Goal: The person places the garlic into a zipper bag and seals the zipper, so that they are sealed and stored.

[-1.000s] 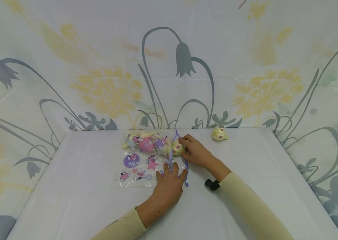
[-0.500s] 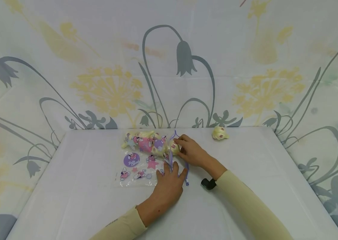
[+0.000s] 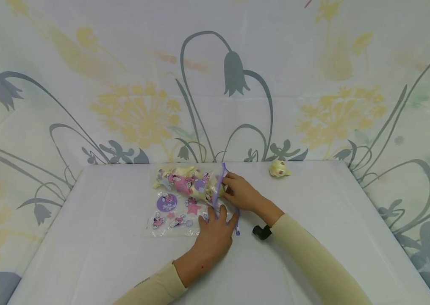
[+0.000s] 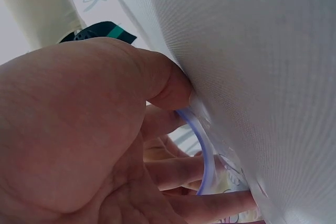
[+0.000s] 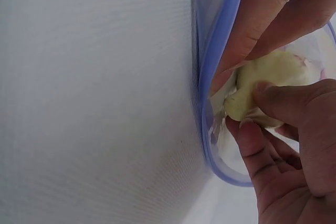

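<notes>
A clear zip bag (image 3: pixel 169 220) with a purple rim, printed with pink and purple cartoon figures and stars, lies flat on the white table. Pale yellow pieces (image 3: pixel 178 180) fill its far side. My left hand (image 3: pixel 215 233) rests with spread fingers on the bag beside its mouth; the left wrist view shows the fingers at the purple rim (image 4: pixel 206 153). My right hand (image 3: pixel 241 192) has its fingertips within the mouth. Between thumb and fingers it pinches a pale yellow rounded piece (image 5: pixel 273 80), partly hidden by the plastic and the hand.
Another pale yellow piece (image 3: pixel 279 168) with pink marks lies at the table's back edge, right of the bag. A black wrist device (image 3: pixel 262 232) sits under my right wrist. Flower-patterned cloth (image 3: pixel 215 106) rises behind the table and at both sides.
My right hand has moved left, taking the pale yellow piece from the bag's rim into its mouth. The left hand stays in place.
</notes>
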A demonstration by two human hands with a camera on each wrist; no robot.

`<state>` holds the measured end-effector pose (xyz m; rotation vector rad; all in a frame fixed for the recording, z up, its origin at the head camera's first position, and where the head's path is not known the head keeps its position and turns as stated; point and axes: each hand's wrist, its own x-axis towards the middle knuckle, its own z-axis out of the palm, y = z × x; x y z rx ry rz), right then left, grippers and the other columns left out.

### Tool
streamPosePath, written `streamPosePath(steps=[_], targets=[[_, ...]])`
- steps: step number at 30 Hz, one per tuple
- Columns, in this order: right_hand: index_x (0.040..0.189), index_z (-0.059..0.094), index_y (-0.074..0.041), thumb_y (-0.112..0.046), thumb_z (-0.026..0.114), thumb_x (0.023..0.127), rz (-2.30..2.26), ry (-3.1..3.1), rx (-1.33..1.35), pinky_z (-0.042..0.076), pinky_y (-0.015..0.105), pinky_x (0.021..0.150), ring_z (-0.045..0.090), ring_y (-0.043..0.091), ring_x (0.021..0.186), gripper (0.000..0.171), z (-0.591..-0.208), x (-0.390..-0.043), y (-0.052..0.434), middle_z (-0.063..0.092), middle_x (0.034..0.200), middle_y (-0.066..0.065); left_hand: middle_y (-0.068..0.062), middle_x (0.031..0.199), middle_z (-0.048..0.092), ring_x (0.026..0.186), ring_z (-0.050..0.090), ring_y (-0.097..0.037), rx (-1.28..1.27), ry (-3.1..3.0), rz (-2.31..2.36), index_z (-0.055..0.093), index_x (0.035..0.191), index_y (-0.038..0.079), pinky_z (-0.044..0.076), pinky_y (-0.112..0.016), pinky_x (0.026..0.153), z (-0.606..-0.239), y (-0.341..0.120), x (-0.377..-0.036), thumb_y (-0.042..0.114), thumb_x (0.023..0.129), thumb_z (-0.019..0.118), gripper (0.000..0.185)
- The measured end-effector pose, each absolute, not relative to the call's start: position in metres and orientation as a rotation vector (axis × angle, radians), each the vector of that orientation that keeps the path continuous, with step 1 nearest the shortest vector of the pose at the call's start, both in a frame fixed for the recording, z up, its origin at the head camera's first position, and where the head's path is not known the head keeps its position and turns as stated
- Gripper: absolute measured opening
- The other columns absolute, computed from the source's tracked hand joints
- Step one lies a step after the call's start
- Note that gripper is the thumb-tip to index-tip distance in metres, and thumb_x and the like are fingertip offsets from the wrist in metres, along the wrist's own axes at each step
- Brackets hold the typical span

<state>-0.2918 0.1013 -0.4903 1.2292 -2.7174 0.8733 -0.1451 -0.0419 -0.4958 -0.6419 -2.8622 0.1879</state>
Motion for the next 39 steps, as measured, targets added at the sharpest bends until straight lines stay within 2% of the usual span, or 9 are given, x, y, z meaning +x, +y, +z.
streamPosePath(steps=[4, 9, 13, 20, 32, 39], targets=[[0.103, 0.069, -0.004, -0.004, 0.077, 0.095, 0.861, -2.725, 1.233, 0.057, 0.03, 0.078, 0.066, 0.017, 0.086, 0.011, -0.4904, -0.295, 0.0989, 0.065, 0.096, 0.005, -0.018, 0.143, 0.057, 0.126, 0.061, -0.048, -0.644, -2.866, 0.18, 0.063, 0.148, 0.025, 0.059, -0.061, 0.086, -0.4952, -0.0422, -0.1459, 0.039, 0.094, 0.079, 0.058], [0.097, 0.067, -0.007, -0.005, 0.078, 0.095, 0.85, -2.731, 1.233, 0.055, 0.029, 0.075, 0.061, 0.014, 0.081, 0.012, -0.4909, -0.2969, 0.0957, 0.064, 0.088, 0.002, -0.019, 0.144, 0.056, 0.126, 0.06, -0.049, -0.65, -2.884, 0.168, 0.063, 0.149, 0.024, 0.059, -0.062, 0.086, -0.4925, -0.0431, -0.1458, 0.038, 0.094, 0.079, 0.059], [0.098, 0.065, -0.005, -0.003, 0.077, 0.096, 0.849, -2.738, 1.235, 0.055, 0.03, 0.075, 0.063, 0.016, 0.082, 0.012, -0.4905, -0.2962, 0.0934, 0.065, 0.089, 0.004, -0.018, 0.143, 0.056, 0.125, 0.059, -0.048, -0.638, -2.864, 0.181, 0.064, 0.148, 0.024, 0.059, -0.06, 0.085, -0.4937, -0.0435, -0.1455, 0.038, 0.093, 0.08, 0.059], [0.112, 0.065, -0.003, -0.004, 0.075, 0.098, 0.911, -2.796, 1.191, 0.058, 0.03, 0.079, 0.067, 0.016, 0.087, 0.018, -0.4925, -0.2949, 0.0923, 0.068, 0.094, 0.004, -0.016, 0.143, 0.057, 0.126, 0.055, -0.048, -0.617, -2.855, 0.179, 0.064, 0.148, 0.025, 0.059, -0.059, 0.083, -0.4976, -0.0414, -0.1449, 0.038, 0.092, 0.081, 0.059], [0.115, 0.066, -0.003, -0.007, 0.075, 0.098, 0.939, -2.783, 1.183, 0.058, 0.03, 0.08, 0.067, 0.015, 0.087, 0.019, -0.4913, -0.2938, 0.0939, 0.07, 0.096, 0.004, -0.012, 0.142, 0.059, 0.126, 0.055, -0.046, -0.6, -2.809, 0.239, 0.066, 0.145, 0.027, 0.06, -0.056, 0.082, -0.497, -0.0391, -0.1415, 0.043, 0.088, 0.084, 0.061], [0.111, 0.068, -0.002, -0.006, 0.077, 0.096, 0.96, -2.779, 1.186, 0.058, 0.03, 0.078, 0.069, 0.015, 0.084, 0.018, -0.4907, -0.2958, 0.0912, 0.072, 0.094, 0.006, -0.013, 0.142, 0.059, 0.126, 0.055, -0.048, -0.612, -2.822, 0.232, 0.066, 0.146, 0.026, 0.061, -0.055, 0.081, -0.4989, -0.0401, -0.1447, 0.043, 0.089, 0.084, 0.061]])
